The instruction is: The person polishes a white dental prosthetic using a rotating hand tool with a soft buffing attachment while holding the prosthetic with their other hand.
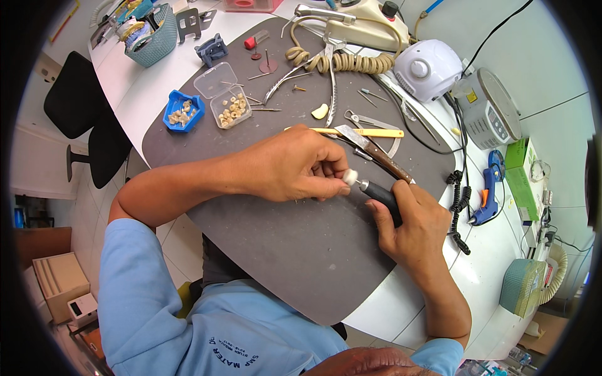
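Note:
My right hand (417,219) is wrapped around a black rotary handpiece (381,199) with a metal tip pointing left. At that tip sits a small white rounded piece (350,177), about tooth-sized. My left hand (291,164) is closed, thumb and fingertips pinching at the white piece. Whether the tip touches the piece or is fixed in it, I cannot tell. Just beyond my hands lie a knife with a wooden handle (390,161), a yellow-handled tool (382,133) and a metal caliper (364,120).
The grey mat (295,257) also bears an open clear box (231,108) of tooth-like pieces, a blue tray (183,111) of fragments, pliers (331,81) and a pale wedge (320,111). Behind stands a white control unit (427,70). A blue glue gun (488,194) and coiled black cord (459,210) lie right.

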The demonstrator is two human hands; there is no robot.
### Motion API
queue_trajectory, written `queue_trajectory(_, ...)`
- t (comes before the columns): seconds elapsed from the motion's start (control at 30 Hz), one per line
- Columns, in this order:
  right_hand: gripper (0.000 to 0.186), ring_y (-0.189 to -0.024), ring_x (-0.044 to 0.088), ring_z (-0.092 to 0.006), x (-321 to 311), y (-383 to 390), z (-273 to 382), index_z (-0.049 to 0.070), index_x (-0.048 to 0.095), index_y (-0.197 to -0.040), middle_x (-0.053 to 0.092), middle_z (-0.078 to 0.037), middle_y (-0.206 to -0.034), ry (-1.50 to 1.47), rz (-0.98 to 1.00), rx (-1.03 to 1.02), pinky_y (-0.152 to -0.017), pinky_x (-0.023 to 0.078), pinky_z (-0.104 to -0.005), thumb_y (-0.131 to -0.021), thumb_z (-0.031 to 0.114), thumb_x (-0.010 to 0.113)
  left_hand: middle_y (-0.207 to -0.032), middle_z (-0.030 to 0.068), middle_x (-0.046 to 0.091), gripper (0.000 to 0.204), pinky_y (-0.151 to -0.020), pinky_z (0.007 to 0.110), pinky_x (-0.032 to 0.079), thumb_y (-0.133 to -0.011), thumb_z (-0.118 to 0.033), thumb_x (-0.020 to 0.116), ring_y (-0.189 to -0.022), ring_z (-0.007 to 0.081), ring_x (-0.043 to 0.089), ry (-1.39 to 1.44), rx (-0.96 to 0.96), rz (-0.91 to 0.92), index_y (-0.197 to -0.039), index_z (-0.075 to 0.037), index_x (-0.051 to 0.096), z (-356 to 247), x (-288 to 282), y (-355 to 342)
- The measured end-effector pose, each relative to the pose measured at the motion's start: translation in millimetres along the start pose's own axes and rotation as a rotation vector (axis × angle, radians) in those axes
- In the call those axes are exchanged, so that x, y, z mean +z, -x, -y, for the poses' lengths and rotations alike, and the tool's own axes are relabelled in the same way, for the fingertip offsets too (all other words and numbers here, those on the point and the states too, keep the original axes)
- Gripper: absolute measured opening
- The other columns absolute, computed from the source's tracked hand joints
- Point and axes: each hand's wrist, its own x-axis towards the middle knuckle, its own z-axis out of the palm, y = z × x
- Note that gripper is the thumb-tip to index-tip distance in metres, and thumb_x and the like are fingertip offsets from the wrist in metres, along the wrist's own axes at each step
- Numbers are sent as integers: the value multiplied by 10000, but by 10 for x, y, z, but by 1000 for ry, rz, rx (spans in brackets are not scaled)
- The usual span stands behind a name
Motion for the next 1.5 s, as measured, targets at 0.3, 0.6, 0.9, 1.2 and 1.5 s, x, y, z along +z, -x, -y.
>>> queue_trajectory(0.3,406,-626,617,-281,-16,-5,6,84,630,-882,570,-68,-715,3,11,11,-527,419,-430,-937,404,874,-837,55,785,177,-669,227,579,-1010,-131,812,-732,69,745,13,-41,15,-1038,37,767,-23,-14,4)
queue_trajectory(0.6,415,-616,612,-282,26,10,-6,80,611,-860,571,-72,-701,-58,-43,79,-526,414,-433,-934,393,873,-875,53,797,176,-679,226,583,-1008,-131,813,-748,63,744,-1,-20,1,-1044,35,766,-12,-17,-1)
queue_trajectory(0.9,410,-623,619,-293,-31,-19,15,82,609,-853,578,-75,-704,-29,26,25,-527,414,-435,-936,389,868,-867,64,802,166,-689,245,598,-1025,-125,796,-757,88,767,-8,-27,28,-1059,35,769,-4,-28,-3)
queue_trajectory(1.2,393,-619,622,-289,-37,-20,14,85,622,-858,579,-73,-702,-28,22,24,-524,415,-433,-927,380,873,-853,67,798,168,-687,250,597,-1047,-133,787,-745,97,766,-8,-16,35,-1071,32,765,12,-19,-7)
queue_trajectory(1.5,399,-618,621,-287,-10,-17,11,85,625,-859,575,-69,-701,-6,5,32,-525,418,-433,-915,384,884,-894,55,799,184,-711,243,596,-1034,-145,809,-796,82,755,-32,-1,10,-1080,28,768,-2,-6,3)
